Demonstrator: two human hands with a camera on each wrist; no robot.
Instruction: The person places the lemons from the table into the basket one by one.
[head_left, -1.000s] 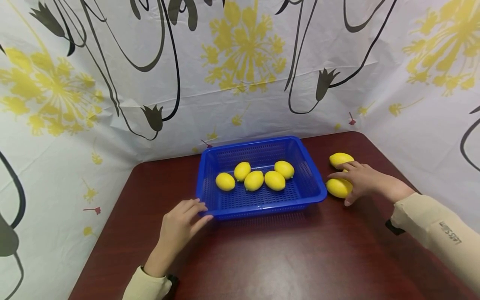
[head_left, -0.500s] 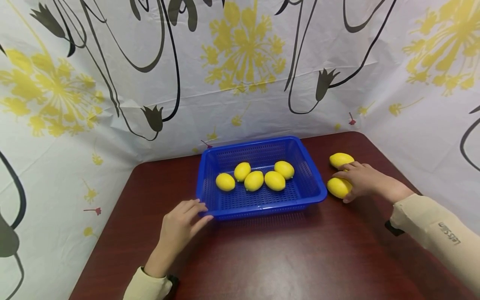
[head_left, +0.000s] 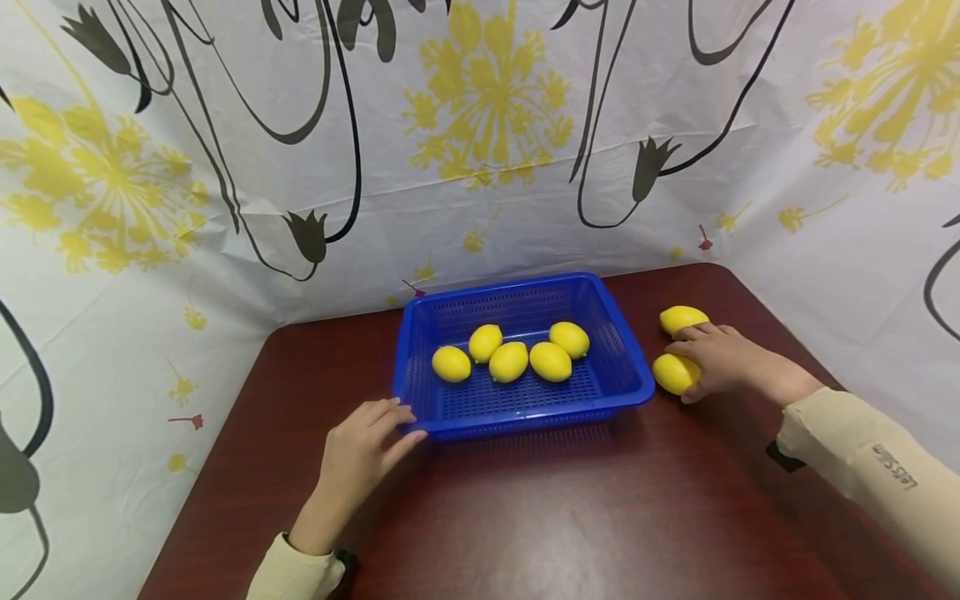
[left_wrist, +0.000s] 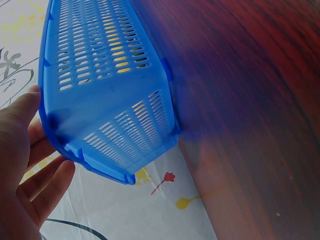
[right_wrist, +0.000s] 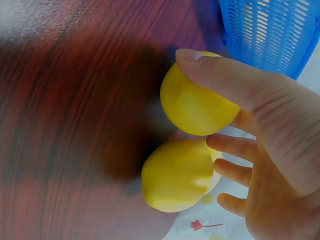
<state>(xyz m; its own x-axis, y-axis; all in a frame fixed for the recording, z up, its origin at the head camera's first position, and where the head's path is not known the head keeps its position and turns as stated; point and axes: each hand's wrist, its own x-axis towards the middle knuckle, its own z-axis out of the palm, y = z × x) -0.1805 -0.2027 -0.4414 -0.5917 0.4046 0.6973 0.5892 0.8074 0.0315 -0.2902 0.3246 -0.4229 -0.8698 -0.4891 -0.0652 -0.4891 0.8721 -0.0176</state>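
Observation:
My right hand (head_left: 723, 360) pinches a yellow lemon (right_wrist: 192, 107) on the table, right of the blue basket. In the right wrist view the thumb lies across this lemon, with fingers on its far side. Another lemon (head_left: 682, 320) sits just beyond the hand; a yellow sliver behind it in the right wrist view is too hidden to tell. My left hand (head_left: 360, 450) holds the near left corner of the blue plastic basket (head_left: 525, 414). In the left wrist view its thumb rests on the rim (left_wrist: 44, 107) and the fingers reach behind it. Several lemons (head_left: 508, 362) lie inside the basket.
The basket stands on a dark red wooden table (head_left: 555, 517), near its back edge. A white patterned cloth (head_left: 487, 225) hangs behind the table and along both sides.
My right hand has closed in on the near lemon and shifted slightly left with it. The left hand and the basket stay where they were.

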